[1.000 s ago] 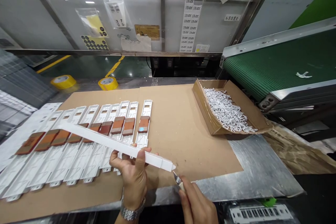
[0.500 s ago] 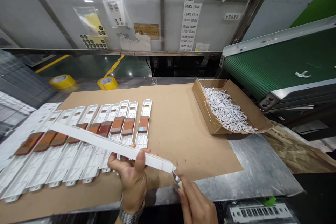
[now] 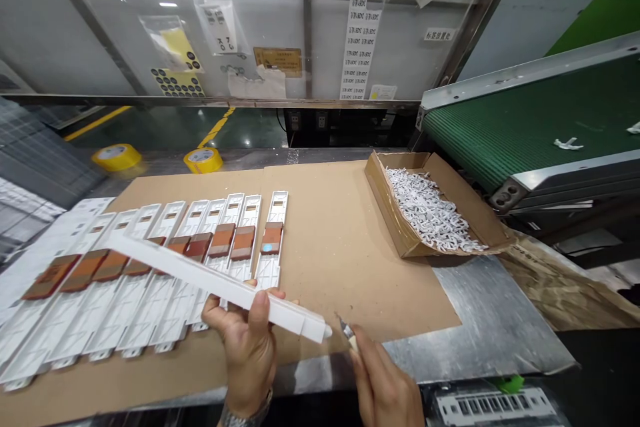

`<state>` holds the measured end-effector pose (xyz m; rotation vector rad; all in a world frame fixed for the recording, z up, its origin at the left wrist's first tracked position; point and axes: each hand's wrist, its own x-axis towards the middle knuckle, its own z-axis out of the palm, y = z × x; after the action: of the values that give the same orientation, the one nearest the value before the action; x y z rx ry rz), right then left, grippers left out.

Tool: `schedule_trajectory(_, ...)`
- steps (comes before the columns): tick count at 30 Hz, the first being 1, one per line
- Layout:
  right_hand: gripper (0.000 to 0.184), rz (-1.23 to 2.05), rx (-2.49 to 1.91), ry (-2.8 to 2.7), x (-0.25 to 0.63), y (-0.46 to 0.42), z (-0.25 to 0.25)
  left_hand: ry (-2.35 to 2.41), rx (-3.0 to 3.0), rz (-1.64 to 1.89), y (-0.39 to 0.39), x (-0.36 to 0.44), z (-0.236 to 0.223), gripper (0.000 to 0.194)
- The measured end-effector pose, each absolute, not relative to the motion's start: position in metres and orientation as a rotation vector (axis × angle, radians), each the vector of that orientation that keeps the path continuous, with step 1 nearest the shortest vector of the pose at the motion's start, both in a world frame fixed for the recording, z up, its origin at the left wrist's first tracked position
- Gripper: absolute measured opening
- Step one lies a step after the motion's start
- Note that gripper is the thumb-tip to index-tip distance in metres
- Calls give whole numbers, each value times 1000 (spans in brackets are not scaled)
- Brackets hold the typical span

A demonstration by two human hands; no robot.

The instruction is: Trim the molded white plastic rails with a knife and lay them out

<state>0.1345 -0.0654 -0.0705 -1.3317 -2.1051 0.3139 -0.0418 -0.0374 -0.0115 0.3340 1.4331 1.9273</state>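
Left hand (image 3: 247,350) grips white strip (image 3: 215,280); right hand (image 3: 387,380) holds small knife (image 3: 346,329) just beside strip's end.

Your watch (image 3: 246,417): cut by lower edge | your right hand (image 3: 387,380): hides most of knife (image 3: 349,332) handle | your left hand (image 3: 249,345): fingers partly behind strip (image 3: 200,275) | conveyor (image 3: 545,117): cut at right | label (image 3: 277,61): print illegibly small

We're looking forward and down from the head camera, close over the near workbench (image 3: 500,327), facing the far grey panel (image 3: 327,47).
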Motion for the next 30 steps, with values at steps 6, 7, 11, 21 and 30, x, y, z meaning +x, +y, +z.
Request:
schedule_trajectory(6, 32, 391, -1351, -2073, 146, -60, -74, 1422, 397, 1942, -36, -40, -14, 53)
schedule_trajectory(7, 32, 390, -1351, -2066, 146, -59, -73, 1411, 384, 1930, -36, -39, -14, 52)
schedule_trajectory(11, 32, 376, -1348, -2036, 151, -56, -65, 1367, 269, 1860, -35, -36, -13, 58)
schedule_trajectory(21, 31, 350, -1477, -1900, 184, -39, -72, 1013, 179, 1327, -41, -1, -70, 53)
schedule_trajectory(30, 32, 439, -1516, -1919, 188, -22, -93, 2033, 1417, 1393, -72, 24, -159, 54)
